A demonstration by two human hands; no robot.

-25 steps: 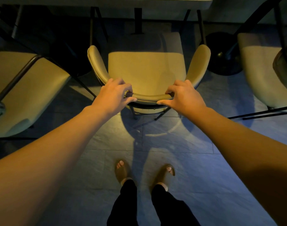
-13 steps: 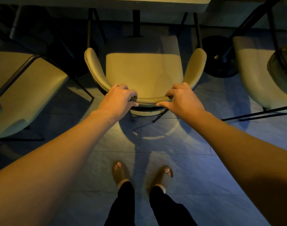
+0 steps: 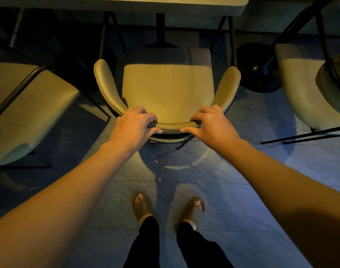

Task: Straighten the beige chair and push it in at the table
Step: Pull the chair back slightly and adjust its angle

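— Presently listed, item one: beige chair, set square to the table, front of the seat just under the table's near edge, not yet fully pushed in. How is it held?

— Held at the curved backrest rim. Left hand is curled over the rim left of centre, thumb beneath; right hand is curled over it right of centre, thumb along the underside. Both are clenched on the chair.

— Item two, hazards?

— The table's central post and slanted legs stand directly ahead; the chair's legs or arm tips could be caught if the push is made off-line. Uneven force from one hand would likely skew the chair again.

— Item three, neighbours?

— Left chair and right chair are noted beside it, apart; a sideways drift might bring contact. Toes in open sandals are near the rear legs, at risk if the chair is pulled back.
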